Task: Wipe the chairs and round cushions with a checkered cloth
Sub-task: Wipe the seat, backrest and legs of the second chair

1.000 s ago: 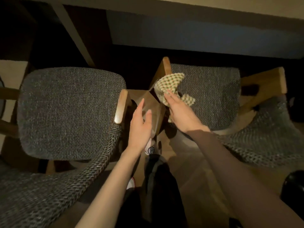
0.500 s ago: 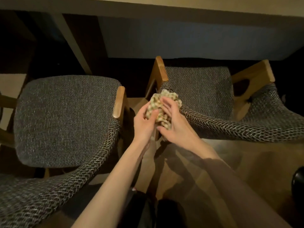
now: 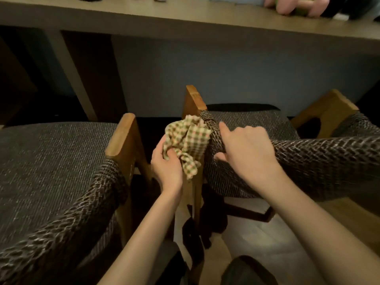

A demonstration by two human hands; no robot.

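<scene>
Two chairs with grey woven seats and rope-wrapped backrests stand side by side. The left chair (image 3: 51, 161) fills the left half; the right chair (image 3: 246, 124) is at centre right. My left hand (image 3: 166, 167) grips the crumpled green and cream checkered cloth (image 3: 188, 140) in the gap between the chairs, pressed against the left end of the right chair's woven backrest (image 3: 318, 155). My right hand (image 3: 246, 153) rests on top of that backrest, fingers curled over it, thumb on its near side.
A long wooden table (image 3: 185, 19) runs across the top, with a pink and green object (image 3: 296, 5) at its far right. Wooden armrest ends (image 3: 121, 136) stick up between the chairs. The wooden floor (image 3: 257, 239) shows below, along with my dark trousers.
The cloth has passed from both hands into my left hand alone. My right hand moved right onto the right chair's backrest. The view tilted up, and the table top came into sight.
</scene>
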